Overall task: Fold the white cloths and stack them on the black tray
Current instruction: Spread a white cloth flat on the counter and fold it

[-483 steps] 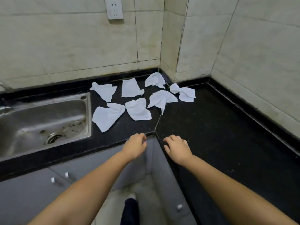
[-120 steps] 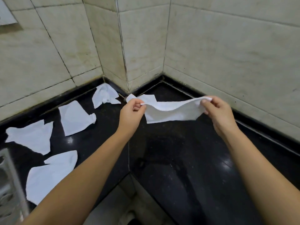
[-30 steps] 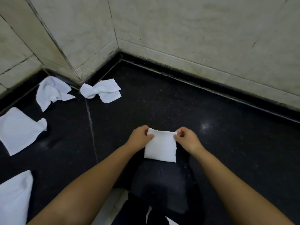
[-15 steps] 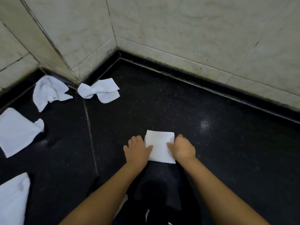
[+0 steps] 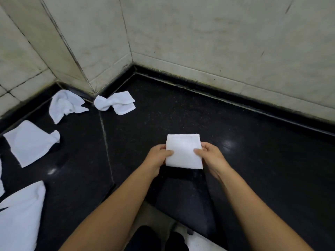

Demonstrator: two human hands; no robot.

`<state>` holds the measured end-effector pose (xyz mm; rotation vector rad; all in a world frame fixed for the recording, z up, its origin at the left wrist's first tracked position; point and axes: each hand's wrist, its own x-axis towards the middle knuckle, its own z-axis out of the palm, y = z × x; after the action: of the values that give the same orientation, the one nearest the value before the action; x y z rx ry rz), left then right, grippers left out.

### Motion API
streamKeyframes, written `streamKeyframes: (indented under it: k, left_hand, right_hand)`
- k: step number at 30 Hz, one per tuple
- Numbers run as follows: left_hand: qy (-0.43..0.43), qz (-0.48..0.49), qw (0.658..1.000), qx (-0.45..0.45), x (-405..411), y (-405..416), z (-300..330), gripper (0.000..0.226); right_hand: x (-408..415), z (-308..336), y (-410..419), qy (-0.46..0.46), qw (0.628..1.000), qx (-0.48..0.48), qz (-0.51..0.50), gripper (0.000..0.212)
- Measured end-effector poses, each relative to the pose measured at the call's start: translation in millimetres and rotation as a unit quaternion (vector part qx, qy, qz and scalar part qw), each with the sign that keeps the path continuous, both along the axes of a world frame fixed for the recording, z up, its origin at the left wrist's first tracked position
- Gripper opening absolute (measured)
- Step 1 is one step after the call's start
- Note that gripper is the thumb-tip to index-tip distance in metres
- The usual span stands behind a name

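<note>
Nearest: left hand point(image 5: 158, 156) and right hand point(image 5: 210, 155) each pinch a side edge of the folded cloth point(image 5: 183, 151), thumbs on top, fingers beneath. Cloth is a compact white rectangle, held at the near part of the black counter point(image 5: 253, 160). Left of it, four unfolded cloths lie on the counter: one large at the near edge point(image 5: 20, 214), one flat point(image 5: 30, 142), two crumpled point(image 5: 65, 105) point(image 5: 116, 104) by the tiled wall point(image 5: 217, 42) corner.
</note>
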<state>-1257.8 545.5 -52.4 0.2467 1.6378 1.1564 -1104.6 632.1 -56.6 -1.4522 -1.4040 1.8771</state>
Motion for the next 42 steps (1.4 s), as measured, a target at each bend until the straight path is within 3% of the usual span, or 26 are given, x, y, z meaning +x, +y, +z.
streamKeyframes:
  k: [3, 8, 13, 18, 23, 31, 36, 42]
  left_hand:
    - [-0.063, -0.054, 0.996, 0.026, 20, -7, 12, 0.019]
    - [-0.101, -0.155, 0.982, 0.050, 71, -21, 22, 0.022]
    - [-0.070, -0.260, 0.962, 0.043, 144, -50, 18, 0.014]
    - [-0.090, -0.377, 0.921, 0.033, 235, -81, 20, 0.016]
    - [-0.085, -0.487, 0.869, 0.035, 361, -103, 34, 0.019]
    - [-0.097, -0.567, 0.817, 0.041, 603, -132, 43, 0.013]
    - [-0.123, -0.571, 0.811, 0.037, 721, -132, 57, 0.012]
    - [-0.126, -0.567, 0.812, 0.056, 810, -62, 78, 0.011]
  right_hand:
    - [31, 13, -20, 0.054, 0.997, -0.016, -0.053, 0.025]
    - [96, 27, -76, 0.096, 0.982, 0.002, -0.163, 0.033]
    - [170, 24, -151, 0.104, 0.943, -0.016, -0.314, 0.012]
    - [257, 24, -223, 0.045, 0.897, 0.008, -0.439, 0.012]
    - [372, 31, -281, 0.050, 0.847, 0.014, -0.529, 0.011]
    - [595, 54, -339, 0.036, 0.790, 0.037, -0.610, 0.014]
    - [719, 71, -334, 0.012, 0.794, 0.043, -0.607, 0.015]
    - [819, 86, -267, 0.041, 0.815, 0.050, -0.576, 0.011]
